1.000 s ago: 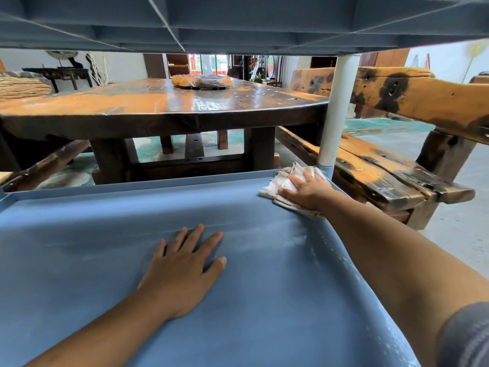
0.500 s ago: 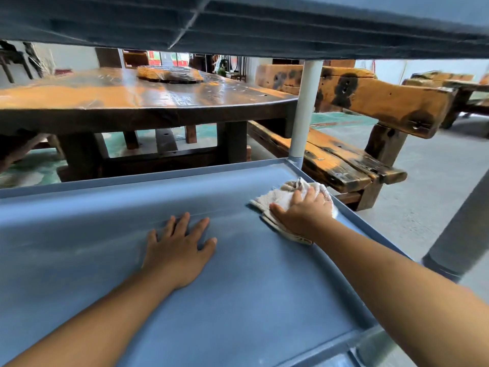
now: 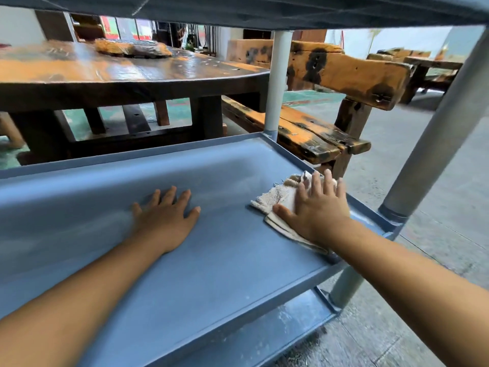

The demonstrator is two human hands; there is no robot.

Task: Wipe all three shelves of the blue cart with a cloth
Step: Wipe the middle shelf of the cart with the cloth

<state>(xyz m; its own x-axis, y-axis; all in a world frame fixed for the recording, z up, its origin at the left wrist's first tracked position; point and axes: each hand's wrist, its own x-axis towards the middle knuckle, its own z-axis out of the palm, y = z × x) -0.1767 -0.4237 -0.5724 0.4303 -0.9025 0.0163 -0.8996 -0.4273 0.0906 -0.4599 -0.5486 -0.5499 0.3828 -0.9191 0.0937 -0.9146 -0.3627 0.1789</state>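
Observation:
The blue cart's middle shelf [image 3: 211, 260] fills the lower view. My right hand [image 3: 315, 207] presses flat on a folded off-white cloth [image 3: 277, 202] against the shelf's right rim, fingers straight. My left hand [image 3: 166, 215] rests palm down on the bare shelf, left of the cloth, fingers spread. The underside of the top shelf [image 3: 264, 9] runs along the upper edge. A corner of the bottom shelf [image 3: 291, 327] shows below, speckled with pale dust.
Grey cart posts stand at the far right corner [image 3: 277, 80] and the near right corner [image 3: 436, 128]. Behind the cart are a dark wooden table [image 3: 119, 75] and a rough wooden bench [image 3: 317, 102]. Grey concrete floor [image 3: 436, 234] lies to the right.
My right hand has drawn the cloth from the far right corner by the post back along the right rim toward me. My left hand stays flat on the shelf.

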